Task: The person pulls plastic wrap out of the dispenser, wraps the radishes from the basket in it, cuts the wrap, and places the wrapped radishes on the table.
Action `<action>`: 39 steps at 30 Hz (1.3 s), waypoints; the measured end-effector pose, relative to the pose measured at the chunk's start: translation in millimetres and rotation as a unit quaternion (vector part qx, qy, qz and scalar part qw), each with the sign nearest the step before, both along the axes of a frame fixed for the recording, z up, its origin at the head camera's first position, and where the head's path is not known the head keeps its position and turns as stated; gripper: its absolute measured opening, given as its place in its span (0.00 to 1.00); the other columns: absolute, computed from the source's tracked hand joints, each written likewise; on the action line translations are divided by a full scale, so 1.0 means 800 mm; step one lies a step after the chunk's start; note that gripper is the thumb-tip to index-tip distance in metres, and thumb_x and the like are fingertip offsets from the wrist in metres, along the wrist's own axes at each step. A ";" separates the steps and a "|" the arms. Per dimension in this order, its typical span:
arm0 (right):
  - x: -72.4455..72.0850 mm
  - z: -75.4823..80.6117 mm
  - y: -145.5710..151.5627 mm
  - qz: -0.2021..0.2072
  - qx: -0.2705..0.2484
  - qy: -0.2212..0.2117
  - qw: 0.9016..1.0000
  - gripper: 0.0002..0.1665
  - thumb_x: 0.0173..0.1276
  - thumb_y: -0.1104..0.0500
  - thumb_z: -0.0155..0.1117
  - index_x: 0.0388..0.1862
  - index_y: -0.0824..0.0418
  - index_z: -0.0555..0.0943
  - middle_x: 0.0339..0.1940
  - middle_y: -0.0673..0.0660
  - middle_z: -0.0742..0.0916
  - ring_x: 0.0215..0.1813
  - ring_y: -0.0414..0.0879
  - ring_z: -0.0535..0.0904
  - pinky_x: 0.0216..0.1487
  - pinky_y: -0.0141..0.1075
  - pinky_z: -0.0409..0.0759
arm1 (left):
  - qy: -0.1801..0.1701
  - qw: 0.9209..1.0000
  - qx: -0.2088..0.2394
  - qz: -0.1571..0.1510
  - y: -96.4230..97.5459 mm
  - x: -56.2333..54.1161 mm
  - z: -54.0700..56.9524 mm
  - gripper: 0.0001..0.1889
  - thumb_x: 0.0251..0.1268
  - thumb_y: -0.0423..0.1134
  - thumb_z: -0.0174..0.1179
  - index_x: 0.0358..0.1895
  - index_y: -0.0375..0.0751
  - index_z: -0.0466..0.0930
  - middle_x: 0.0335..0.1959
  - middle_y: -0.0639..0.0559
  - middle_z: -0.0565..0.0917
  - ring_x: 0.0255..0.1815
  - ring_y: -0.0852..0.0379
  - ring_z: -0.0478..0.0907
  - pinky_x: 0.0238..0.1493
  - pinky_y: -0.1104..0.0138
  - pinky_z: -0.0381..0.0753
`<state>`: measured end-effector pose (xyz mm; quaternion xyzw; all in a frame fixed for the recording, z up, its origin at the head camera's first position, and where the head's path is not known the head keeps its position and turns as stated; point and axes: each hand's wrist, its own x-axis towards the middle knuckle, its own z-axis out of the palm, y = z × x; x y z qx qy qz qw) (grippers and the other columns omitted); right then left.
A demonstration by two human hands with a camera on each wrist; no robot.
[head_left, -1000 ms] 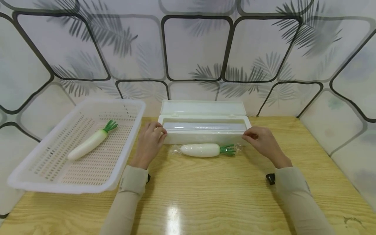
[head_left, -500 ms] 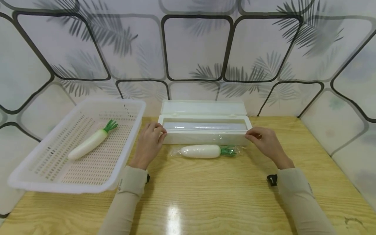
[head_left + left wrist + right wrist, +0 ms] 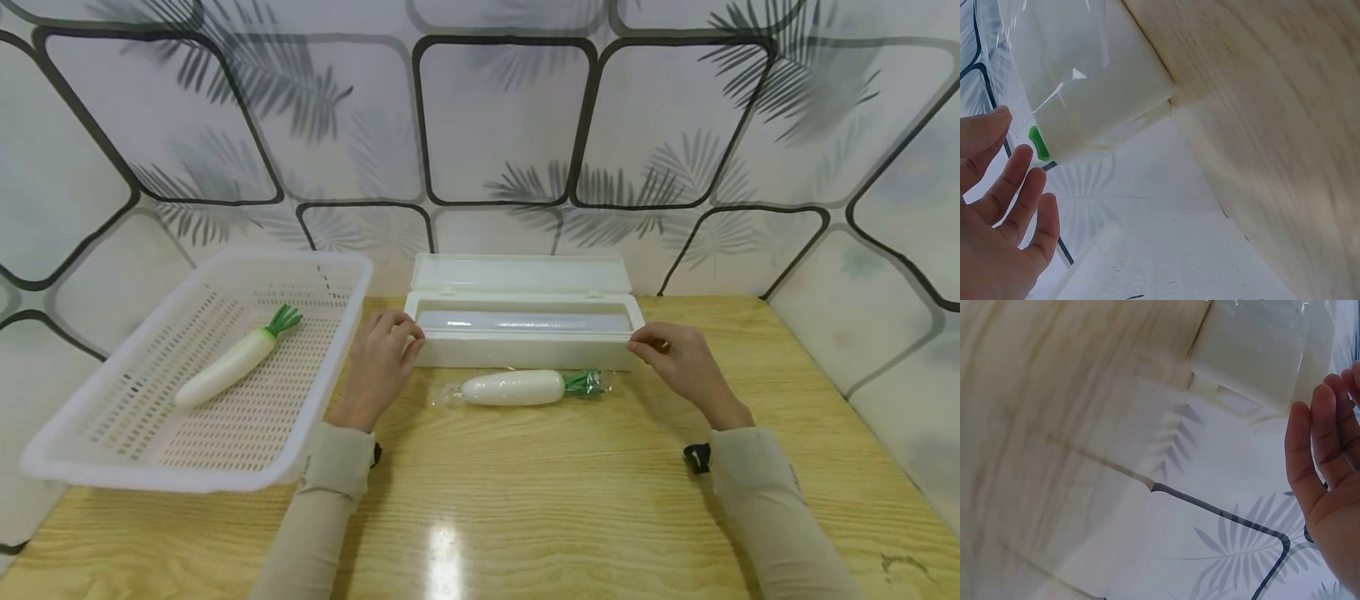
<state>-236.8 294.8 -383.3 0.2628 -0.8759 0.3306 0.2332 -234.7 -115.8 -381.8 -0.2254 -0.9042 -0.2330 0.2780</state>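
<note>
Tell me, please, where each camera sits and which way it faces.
Head: worn on the head, facing forward and down at the box, basket and wrapped radish; the left hand, right hand and sleeves show.
Left wrist: worn on that wrist, facing the box's left end, basket beyond; only the left hand shows.
Right wrist: worn on that wrist, facing the box's right end and the wall; only the right hand shows.
Both wrist views share the box, table and wall, seen from opposite ends.

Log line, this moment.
left hand: pinches clear plastic film; right hand: same; white rectangular plastic box: open; wrapped white radish: in front of box
</note>
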 end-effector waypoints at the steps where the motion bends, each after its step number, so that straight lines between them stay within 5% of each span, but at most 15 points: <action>1: 0.001 0.000 0.000 0.001 0.001 0.000 1.000 0.07 0.60 0.78 0.71 0.32 0.68 0.86 0.26 0.55 0.87 0.26 0.36 0.77 0.29 0.24 0.74 | 0.000 1.000 0.001 -0.001 0.000 0.001 0.001 0.03 0.63 0.27 0.69 0.35 0.31 0.84 0.42 0.39 0.80 0.46 0.40 0.76 0.49 0.52 0.77; 10: 0.009 0.002 0.008 0.027 -0.039 -0.081 0.996 0.03 0.66 0.75 0.67 0.38 0.72 0.85 0.28 0.61 0.85 0.26 0.47 0.79 0.26 0.29 0.76 | 0.020 1.000 -0.013 -0.007 0.000 0.015 0.006 0.04 0.61 0.27 0.71 0.34 0.32 0.84 0.40 0.40 0.81 0.44 0.40 0.77 0.48 0.50 0.77; 22: 0.014 0.001 0.025 0.114 -0.103 -0.198 0.968 0.04 0.66 0.79 0.62 0.38 0.78 0.82 0.33 0.48 0.87 0.33 0.38 0.82 0.35 0.30 0.83 | 0.019 0.997 -0.063 -0.026 0.000 0.048 0.011 0.06 0.57 0.26 0.72 0.33 0.35 0.84 0.36 0.45 0.82 0.43 0.42 0.79 0.48 0.51 0.79; 31: 0.016 -0.008 0.033 0.175 -0.028 -0.217 0.960 0.05 0.64 0.78 0.65 0.35 0.72 0.85 0.33 0.53 0.88 0.36 0.37 0.82 0.37 0.29 0.81 | 0.004 0.989 -0.139 -0.041 -0.005 0.067 0.005 0.08 0.53 0.29 0.77 0.30 0.40 0.85 0.35 0.50 0.81 0.39 0.47 0.78 0.38 0.56 0.79; 39: 0.010 -0.008 0.022 0.143 0.086 -0.229 0.959 0.07 0.63 0.72 0.71 0.30 0.60 0.87 0.31 0.47 0.87 0.34 0.36 0.80 0.36 0.35 0.82 | -0.067 0.975 -0.207 -0.041 0.000 0.064 -0.006 0.07 0.54 0.33 0.76 0.31 0.44 0.86 0.34 0.51 0.83 0.37 0.49 0.77 0.41 0.56 0.78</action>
